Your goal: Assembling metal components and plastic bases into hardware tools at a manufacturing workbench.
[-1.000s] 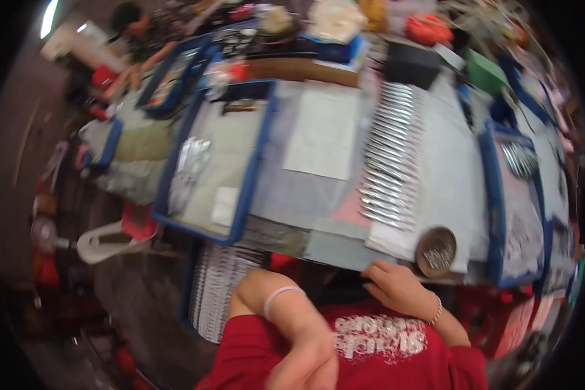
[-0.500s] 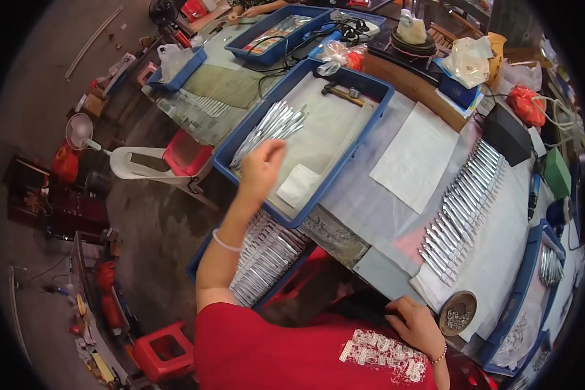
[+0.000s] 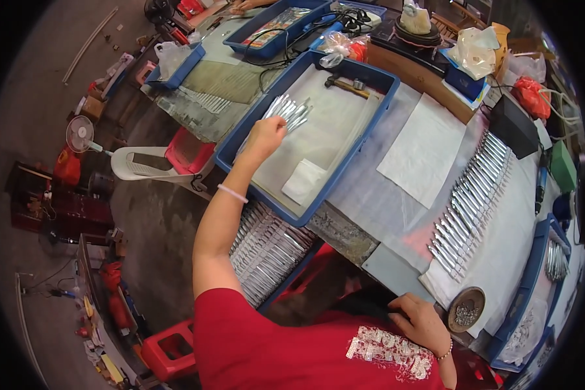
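Observation:
My left hand (image 3: 265, 138) reaches into a large blue tray (image 3: 378, 123), its fingers curled onto a loose bunch of slim silver metal rods (image 3: 294, 114). The hand covers the lower part of the bunch. A folded white cloth (image 3: 303, 179) and a hammer (image 3: 346, 84) also lie in this tray. By the table's front edge my right hand (image 3: 425, 323) rests with loosely bent, parted fingers and nothing visible in it. Close beside it stands a round brown bowl (image 3: 454, 317) of small metal bits.
A long slanting row of silver rods (image 3: 469, 205) lies on the right, past a white sheet (image 3: 424, 151). Below the tray, another blue container holds stacked silver rods (image 3: 274, 253). A blue bin (image 3: 515, 328) stands far right. Behind are cables and a dark box (image 3: 512, 127).
My left hand has moved slightly up and forward onto the bunch of rods, and its fingers have closed there. My right hand stays by the bowl. The view has shifted a little.

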### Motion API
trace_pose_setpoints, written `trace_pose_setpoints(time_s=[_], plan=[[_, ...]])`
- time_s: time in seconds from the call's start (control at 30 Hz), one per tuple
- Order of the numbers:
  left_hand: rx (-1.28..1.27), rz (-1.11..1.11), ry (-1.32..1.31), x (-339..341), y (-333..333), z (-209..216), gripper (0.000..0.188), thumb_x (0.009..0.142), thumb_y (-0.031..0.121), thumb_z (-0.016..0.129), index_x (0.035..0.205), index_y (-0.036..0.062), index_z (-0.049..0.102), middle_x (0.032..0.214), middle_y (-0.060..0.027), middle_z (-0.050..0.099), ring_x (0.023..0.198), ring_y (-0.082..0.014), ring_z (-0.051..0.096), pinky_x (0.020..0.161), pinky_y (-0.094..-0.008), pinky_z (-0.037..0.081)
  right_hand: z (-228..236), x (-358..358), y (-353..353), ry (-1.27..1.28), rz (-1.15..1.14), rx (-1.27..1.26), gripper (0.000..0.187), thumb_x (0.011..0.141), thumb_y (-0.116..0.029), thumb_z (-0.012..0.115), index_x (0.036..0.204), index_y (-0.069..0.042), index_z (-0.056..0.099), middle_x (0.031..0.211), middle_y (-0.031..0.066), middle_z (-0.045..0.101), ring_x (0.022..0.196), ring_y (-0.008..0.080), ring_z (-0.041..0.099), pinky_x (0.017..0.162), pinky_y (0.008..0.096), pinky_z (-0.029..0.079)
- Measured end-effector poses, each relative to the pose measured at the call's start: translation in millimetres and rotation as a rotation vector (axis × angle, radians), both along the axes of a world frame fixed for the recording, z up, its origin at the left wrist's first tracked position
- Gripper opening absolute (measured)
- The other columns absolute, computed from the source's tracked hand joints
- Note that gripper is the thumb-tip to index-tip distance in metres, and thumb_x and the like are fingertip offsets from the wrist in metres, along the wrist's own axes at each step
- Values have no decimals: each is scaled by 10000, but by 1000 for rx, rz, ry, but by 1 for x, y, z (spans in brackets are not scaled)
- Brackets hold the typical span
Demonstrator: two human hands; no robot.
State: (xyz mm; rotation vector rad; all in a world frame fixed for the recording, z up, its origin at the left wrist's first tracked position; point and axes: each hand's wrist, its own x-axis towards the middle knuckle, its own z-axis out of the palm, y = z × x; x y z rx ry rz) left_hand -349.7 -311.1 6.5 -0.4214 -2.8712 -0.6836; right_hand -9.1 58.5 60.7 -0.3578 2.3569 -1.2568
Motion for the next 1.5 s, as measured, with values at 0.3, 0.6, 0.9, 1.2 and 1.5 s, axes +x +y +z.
trace_pose_setpoints(time_s=[0.3, 0.6, 0.9, 1.2, 1.5], plan=[[-545, 133, 3, -31, 49, -26, 158, 822, 33, 492, 856, -12, 639, 947, -209, 634, 877, -347, 636, 734, -436, 517, -3, 7, 4, -20, -58, 7, 187, 788, -114, 614, 945, -19, 579, 876, 154, 584, 806, 354, 578, 707, 389, 464], [-625, 163, -30, -35, 55, -26, 172, 807, 46, 522, 916, -1, 647, 969, -188, 622, 926, -333, 613, 762, -417, 511, -9, 2, 2, 12, 25, -7, 208, 791, -129, 610, 957, -12, 567, 869, 170, 570, 776, 360, 569, 686, 402, 459], [-589, 280, 32, -37, 65, -36, 231, 842, 76, 492, 1032, -18, 583, 1047, -186, 579, 987, -323, 581, 792, -411, 501, -13, 8, 6, 3, 19, 9, 208, 796, -135, 602, 956, -8, 561, 864, 175, 568, 779, 359, 570, 687, 403, 461], [-516, 253, -60, -38, 59, -31, 214, 800, 24, 491, 956, -60, 611, 959, -243, 619, 937, -384, 610, 801, -451, 497, -20, 10, 5, 37, 44, -6, 212, 802, -146, 595, 967, -17, 561, 863, 175, 574, 782, 360, 570, 694, 408, 462], [-636, 151, 44, -40, 70, -42, 204, 810, 34, 509, 994, -53, 533, 1017, -261, 581, 929, -368, 608, 803, -425, 504, -25, 11, 4, 74, 44, 59, 212, 796, -152, 595, 954, -16, 554, 872, 169, 570, 769, 363, 575, 674, 416, 472]])
